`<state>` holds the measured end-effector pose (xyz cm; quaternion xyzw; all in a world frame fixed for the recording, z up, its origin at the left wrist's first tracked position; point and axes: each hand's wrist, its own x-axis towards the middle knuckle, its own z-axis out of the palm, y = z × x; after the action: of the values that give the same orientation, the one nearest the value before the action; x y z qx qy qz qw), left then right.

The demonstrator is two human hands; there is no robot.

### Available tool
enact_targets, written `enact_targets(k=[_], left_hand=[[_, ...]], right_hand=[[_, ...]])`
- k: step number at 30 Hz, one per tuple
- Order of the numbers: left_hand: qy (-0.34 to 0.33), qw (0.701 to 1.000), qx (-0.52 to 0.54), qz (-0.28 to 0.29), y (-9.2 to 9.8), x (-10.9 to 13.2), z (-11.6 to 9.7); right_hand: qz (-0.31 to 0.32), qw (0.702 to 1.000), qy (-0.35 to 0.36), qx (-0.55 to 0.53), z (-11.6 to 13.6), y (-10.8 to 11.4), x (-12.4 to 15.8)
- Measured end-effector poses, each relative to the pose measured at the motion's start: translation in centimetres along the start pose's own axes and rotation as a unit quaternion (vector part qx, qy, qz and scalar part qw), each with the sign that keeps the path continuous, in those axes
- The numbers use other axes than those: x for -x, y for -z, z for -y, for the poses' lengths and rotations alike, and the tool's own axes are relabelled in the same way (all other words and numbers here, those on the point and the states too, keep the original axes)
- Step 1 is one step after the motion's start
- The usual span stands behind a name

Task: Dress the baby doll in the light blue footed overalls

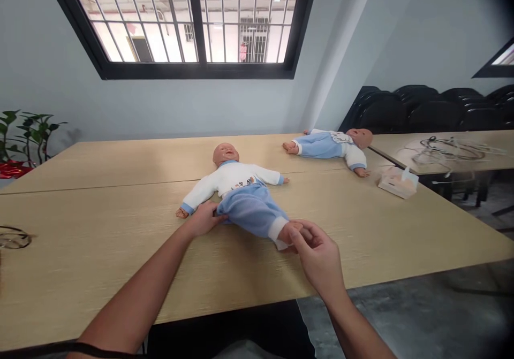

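A baby doll (236,180) in a white top with blue cuffs lies face up on the table, its head toward the window. Light blue trousers (255,207) with white ankle cuffs cover its legs. At the doll's hip, my left hand (206,218) grips the edge of the trousers, its fingertips partly hidden by the cloth. My right hand (317,246) is closed around the doll's foot (289,231), thumb on top, just beyond the white cuff. The doll's other foot is mostly hidden.
A second baby doll (331,144) in similar clothes lies at the back right. Near it stands a tissue box (398,181). Eyeglasses (15,237) rest at the left edge of the wooden table (100,252). Tangled cables (450,150) lie on another table; a plant (34,131) stands left.
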<state>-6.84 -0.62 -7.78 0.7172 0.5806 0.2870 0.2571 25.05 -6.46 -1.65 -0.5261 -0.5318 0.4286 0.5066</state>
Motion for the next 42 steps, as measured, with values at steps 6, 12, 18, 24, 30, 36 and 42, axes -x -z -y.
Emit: enact_targets(k=[6, 12, 18, 24, 30, 36, 42], left_hand=[[0.092, 0.992, -0.047, -0.074, -0.4, -2.5, 0.6], [0.190, 0.967, -0.050, -0.163, -1.2, -4.1, -0.2], [0.231, 0.950, 0.080, -0.196, -1.7, -2.9, -2.3], [0.273, 0.893, 0.300, -0.195, -4.8, 3.3, -7.1], [0.240, 0.839, 0.484, -0.064, -5.3, 9.0, -9.1], [0.211, 0.922, 0.301, -0.120, -1.5, 10.1, -4.4], [0.095, 0.960, -0.003, -0.263, -2.2, 11.8, -6.2]], right_hand=[[-0.013, 0.994, 0.067, 0.081, 1.1, 1.3, 2.3], [-0.020, 0.993, 0.060, 0.101, 0.3, 2.8, 4.6], [0.041, 0.988, 0.077, 0.131, -1.1, 1.1, 6.1], [0.101, 0.970, 0.149, 0.166, -3.2, -3.8, 8.6], [0.223, 0.936, 0.179, 0.207, -2.3, -6.4, 9.5], [0.081, 0.963, 0.195, 0.166, -1.9, -2.5, 1.1], [0.078, 0.979, -0.113, -0.152, -4.2, -6.5, -5.4]])
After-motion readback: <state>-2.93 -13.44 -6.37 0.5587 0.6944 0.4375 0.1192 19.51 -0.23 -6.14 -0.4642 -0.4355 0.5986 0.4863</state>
